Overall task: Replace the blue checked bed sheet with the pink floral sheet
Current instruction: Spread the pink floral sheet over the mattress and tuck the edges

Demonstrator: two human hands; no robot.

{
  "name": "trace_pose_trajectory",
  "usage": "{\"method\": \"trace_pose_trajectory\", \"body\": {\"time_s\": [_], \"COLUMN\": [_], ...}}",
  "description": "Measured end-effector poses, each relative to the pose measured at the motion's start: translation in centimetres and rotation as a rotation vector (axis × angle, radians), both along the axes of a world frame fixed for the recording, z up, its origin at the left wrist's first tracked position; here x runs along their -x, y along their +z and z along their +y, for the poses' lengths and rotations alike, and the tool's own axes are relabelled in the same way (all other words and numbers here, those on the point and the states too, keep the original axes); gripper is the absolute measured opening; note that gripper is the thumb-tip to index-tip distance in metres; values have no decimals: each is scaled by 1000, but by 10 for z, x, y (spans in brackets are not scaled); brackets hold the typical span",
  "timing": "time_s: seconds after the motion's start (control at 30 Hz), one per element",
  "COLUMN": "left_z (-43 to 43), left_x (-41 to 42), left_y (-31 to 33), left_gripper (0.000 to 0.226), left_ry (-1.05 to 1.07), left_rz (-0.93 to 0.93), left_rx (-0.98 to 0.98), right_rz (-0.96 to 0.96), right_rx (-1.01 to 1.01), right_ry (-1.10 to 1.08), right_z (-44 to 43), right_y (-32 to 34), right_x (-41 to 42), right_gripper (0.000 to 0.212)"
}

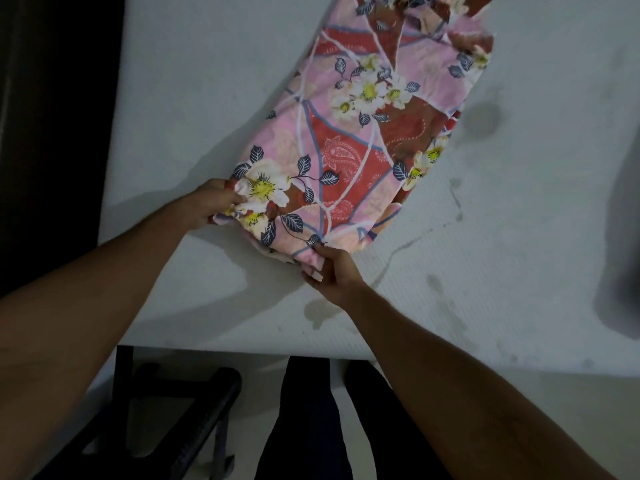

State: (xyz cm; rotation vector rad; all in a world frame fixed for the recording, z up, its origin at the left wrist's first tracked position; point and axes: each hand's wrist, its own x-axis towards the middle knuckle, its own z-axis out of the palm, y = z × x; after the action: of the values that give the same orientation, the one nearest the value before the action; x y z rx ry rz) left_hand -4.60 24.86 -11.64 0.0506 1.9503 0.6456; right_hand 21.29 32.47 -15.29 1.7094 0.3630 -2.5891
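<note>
The pink floral sheet [363, 133], folded into a long bundle, lies slantwise on the bare white mattress [207, 81]. My left hand [211, 204] grips the bundle's near left corner, fingers curled into the cloth. At the near right corner, my right hand [332, 271] pinches the folded layers. No blue checked sheet is in view.
The mattress carries several dark stains [485, 119] toward the right. A dark grey shape [620, 265] lies at the right edge. A dark headboard or wall [52, 116] runs along the left. A black metal frame [180, 420] and my dark trouser legs [311, 427] are below the mattress edge.
</note>
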Motion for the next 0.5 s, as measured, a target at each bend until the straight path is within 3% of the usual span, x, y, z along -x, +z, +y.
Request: {"method": "trace_pose_trajectory", "body": {"time_s": [0.2,0.4,0.5], "left_z": [10,28,39], "left_x": [-35,-85,-113], "left_y": [40,97,112], "left_gripper": [15,12,11], "left_ry": [196,251,226], "left_rz": [-250,-338,-329], "left_rx": [-128,-284,-356], "right_rz": [67,36,64], "right_rx": [-85,-754,-901], "right_ry": [-187,53,112], "right_z": [43,124,148], "right_y": [43,136,173], "right_x": [-21,-40,-63], "right_gripper": [15,23,22]}}
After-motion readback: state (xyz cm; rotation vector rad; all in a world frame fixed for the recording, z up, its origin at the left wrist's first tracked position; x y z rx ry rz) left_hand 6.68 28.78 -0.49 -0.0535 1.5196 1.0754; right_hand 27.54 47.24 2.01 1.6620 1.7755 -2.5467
